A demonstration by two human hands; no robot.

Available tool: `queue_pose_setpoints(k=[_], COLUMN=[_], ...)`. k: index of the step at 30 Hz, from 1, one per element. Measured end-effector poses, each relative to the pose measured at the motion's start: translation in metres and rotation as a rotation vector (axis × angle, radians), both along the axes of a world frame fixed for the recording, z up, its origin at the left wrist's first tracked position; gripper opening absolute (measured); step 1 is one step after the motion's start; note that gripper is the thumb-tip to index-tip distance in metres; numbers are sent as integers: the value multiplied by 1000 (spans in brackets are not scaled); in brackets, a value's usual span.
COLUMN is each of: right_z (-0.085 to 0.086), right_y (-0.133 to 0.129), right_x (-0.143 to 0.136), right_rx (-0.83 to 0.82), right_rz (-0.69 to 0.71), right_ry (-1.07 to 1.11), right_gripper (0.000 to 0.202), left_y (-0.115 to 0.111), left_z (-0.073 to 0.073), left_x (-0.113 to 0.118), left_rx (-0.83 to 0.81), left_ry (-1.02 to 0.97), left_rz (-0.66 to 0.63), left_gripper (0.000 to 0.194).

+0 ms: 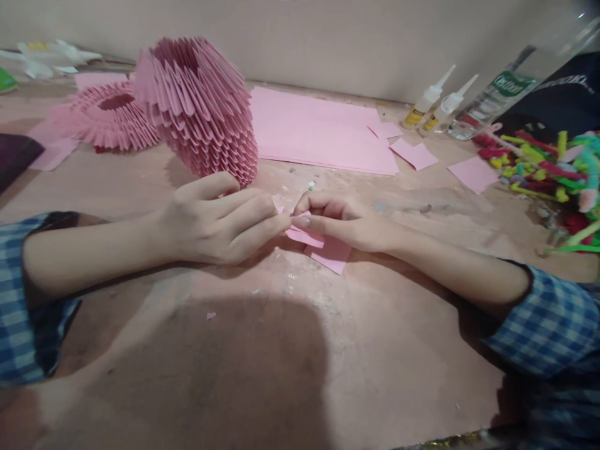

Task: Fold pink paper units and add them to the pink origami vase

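A small folded piece of pink paper (307, 237) is pinched between my two hands at the middle of the table. My left hand (225, 219) comes in from the left, its fingertips closed at the paper's left end and partly hidden by the hand itself. From the other side, my right hand (340, 219) grips the piece between thumb and curled fingers. Just under it, a flat pink paper slip (330, 253) lies on the table. Behind my left hand stands a tall vase-like form of interlocked folded pink paper (201, 112), touching or very near the knuckles.
Left of the tall form lies a ring of folded pink paper (115, 115). Behind my hands are pink sheets (319, 131) and cut pink pieces (473, 174). Two glue bottles (424, 106), a clear bottle (497, 94) and colourful pipe cleaners (557, 165) occupy the right side.
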State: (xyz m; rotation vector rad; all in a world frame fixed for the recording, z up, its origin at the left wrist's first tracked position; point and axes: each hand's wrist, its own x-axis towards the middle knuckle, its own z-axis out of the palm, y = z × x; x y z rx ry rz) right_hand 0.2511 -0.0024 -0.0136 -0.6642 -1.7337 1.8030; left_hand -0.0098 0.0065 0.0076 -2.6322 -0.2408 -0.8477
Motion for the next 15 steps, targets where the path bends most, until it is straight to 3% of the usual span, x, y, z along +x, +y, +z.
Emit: queue_pose_setpoints(k=[4,10,15], right_z=[0,2,0], right_y=[4,7,6], right_x=[0,1,2], right_rx=[22,128,193], right_rz=[19,37,-26], right_ry=[0,-39,-95], right_gripper=[29,32,24], left_y=[-1,0,3], left_z=[5,4,-4], left_x=[3,4,0], left_rx=[-134,283,101], left_ry=[11,2,28], left_rz=[69,16,79], left_gripper=[23,22,18])
